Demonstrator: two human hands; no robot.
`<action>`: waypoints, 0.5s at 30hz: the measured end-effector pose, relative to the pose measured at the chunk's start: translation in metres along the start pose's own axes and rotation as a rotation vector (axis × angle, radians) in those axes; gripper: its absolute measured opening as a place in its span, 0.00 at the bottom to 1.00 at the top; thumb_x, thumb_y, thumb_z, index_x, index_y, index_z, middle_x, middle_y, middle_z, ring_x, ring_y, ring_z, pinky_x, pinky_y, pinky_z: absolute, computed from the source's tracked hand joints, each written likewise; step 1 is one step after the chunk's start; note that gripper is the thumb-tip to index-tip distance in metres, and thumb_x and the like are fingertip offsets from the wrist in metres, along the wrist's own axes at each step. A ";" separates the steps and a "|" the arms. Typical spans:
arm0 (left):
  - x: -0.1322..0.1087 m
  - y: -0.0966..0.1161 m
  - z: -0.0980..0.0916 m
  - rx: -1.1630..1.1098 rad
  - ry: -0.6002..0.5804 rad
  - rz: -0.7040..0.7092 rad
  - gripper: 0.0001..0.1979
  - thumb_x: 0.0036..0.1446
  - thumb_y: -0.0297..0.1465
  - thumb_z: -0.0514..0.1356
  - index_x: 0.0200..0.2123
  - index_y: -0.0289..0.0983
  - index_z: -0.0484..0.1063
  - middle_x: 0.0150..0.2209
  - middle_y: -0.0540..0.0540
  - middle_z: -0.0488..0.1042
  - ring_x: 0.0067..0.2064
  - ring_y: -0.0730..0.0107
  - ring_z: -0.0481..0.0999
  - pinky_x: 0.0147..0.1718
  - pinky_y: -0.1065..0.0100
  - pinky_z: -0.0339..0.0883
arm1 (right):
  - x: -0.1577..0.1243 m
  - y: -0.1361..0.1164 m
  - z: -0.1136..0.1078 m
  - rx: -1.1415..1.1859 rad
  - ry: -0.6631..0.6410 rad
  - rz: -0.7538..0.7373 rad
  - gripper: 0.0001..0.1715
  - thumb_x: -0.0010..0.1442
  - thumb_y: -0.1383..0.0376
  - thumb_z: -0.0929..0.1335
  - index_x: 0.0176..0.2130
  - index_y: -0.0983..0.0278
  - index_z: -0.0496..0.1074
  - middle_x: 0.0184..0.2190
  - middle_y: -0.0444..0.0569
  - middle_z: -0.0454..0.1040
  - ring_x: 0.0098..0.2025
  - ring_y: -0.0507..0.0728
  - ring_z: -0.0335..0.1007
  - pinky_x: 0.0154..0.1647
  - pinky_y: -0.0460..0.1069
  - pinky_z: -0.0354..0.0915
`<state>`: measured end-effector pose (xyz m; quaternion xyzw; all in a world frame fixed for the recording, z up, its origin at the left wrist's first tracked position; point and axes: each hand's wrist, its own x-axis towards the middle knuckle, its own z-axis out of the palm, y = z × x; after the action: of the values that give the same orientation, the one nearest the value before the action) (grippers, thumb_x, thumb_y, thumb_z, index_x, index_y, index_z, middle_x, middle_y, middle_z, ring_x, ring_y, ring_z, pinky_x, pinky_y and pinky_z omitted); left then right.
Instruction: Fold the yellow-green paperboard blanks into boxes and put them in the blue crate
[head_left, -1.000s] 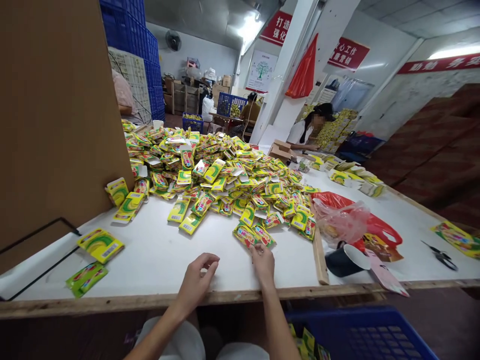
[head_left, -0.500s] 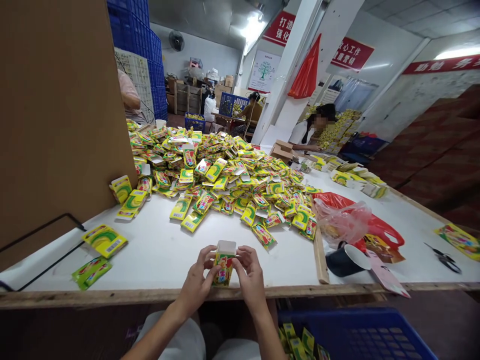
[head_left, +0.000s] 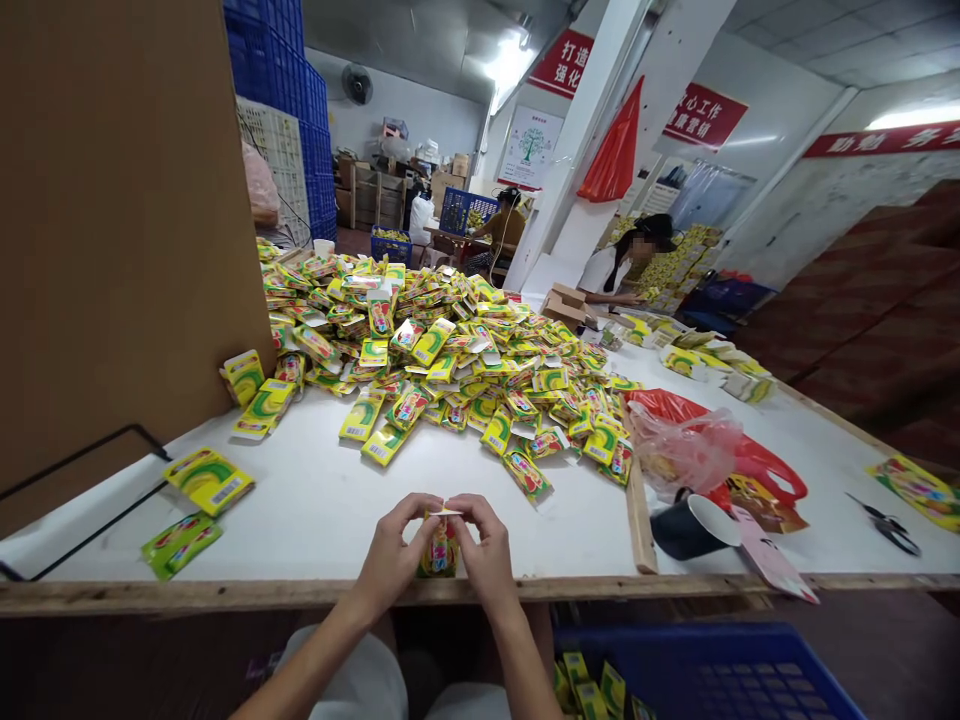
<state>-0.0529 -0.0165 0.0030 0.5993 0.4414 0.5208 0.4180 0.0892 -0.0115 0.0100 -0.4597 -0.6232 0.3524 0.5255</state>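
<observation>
Near the wooden edge (head_left: 225, 597) of the white tabletop (head_left: 315, 500), a glossy, boxy carton (head_left: 441, 556) is standing upright between left hand (head_left: 391, 552) and right hand (head_left: 487, 552), both gripping it, fingers arched.

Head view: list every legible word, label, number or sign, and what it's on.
"打造 / 强化": red banner left of the pillar, cut off.
"…心工作 / …康营销": red banner right of the pillar, first characters hidden.
"勤勉 务…": red banner at far right, cut by the frame edge.
Too small or blurred: poster, held carton, piled cartons, green packet.
</observation>
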 end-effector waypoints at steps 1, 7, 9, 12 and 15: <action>0.000 0.001 0.000 0.021 0.006 0.001 0.08 0.58 0.33 0.55 0.36 0.37 0.72 0.40 0.44 0.76 0.45 0.63 0.74 0.45 0.63 0.67 | -0.001 -0.002 0.000 -0.022 -0.013 -0.017 0.07 0.58 0.65 0.66 0.35 0.63 0.74 0.36 0.49 0.74 0.40 0.56 0.70 0.40 0.49 0.67; 0.004 0.006 0.003 0.011 0.073 -0.067 0.09 0.56 0.35 0.57 0.39 0.37 0.72 0.37 0.46 0.76 0.40 0.65 0.75 0.41 0.66 0.69 | 0.001 -0.007 0.002 -0.111 0.044 0.010 0.08 0.57 0.64 0.66 0.35 0.63 0.75 0.31 0.48 0.75 0.32 0.54 0.69 0.34 0.47 0.67; 0.006 0.007 0.004 0.015 0.081 -0.085 0.10 0.56 0.35 0.57 0.38 0.37 0.72 0.35 0.46 0.77 0.38 0.66 0.75 0.40 0.67 0.69 | 0.005 -0.007 0.003 -0.126 0.053 0.042 0.09 0.57 0.63 0.67 0.36 0.64 0.75 0.30 0.47 0.75 0.30 0.53 0.69 0.32 0.47 0.67; 0.010 0.009 0.004 0.025 0.072 -0.098 0.10 0.56 0.35 0.56 0.35 0.37 0.73 0.31 0.47 0.77 0.34 0.66 0.75 0.36 0.67 0.69 | 0.007 -0.006 0.003 -0.109 0.037 0.070 0.09 0.57 0.63 0.66 0.34 0.65 0.74 0.29 0.47 0.76 0.30 0.54 0.69 0.32 0.47 0.67; 0.011 0.009 0.001 0.032 0.025 -0.055 0.09 0.57 0.34 0.55 0.34 0.37 0.74 0.34 0.46 0.77 0.38 0.65 0.76 0.40 0.66 0.69 | 0.005 -0.002 0.001 -0.066 0.012 0.093 0.09 0.58 0.62 0.66 0.33 0.65 0.74 0.29 0.47 0.76 0.32 0.55 0.71 0.34 0.47 0.67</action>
<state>-0.0501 -0.0084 0.0142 0.5870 0.4710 0.5095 0.4172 0.0877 -0.0077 0.0127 -0.5075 -0.6091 0.3531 0.4968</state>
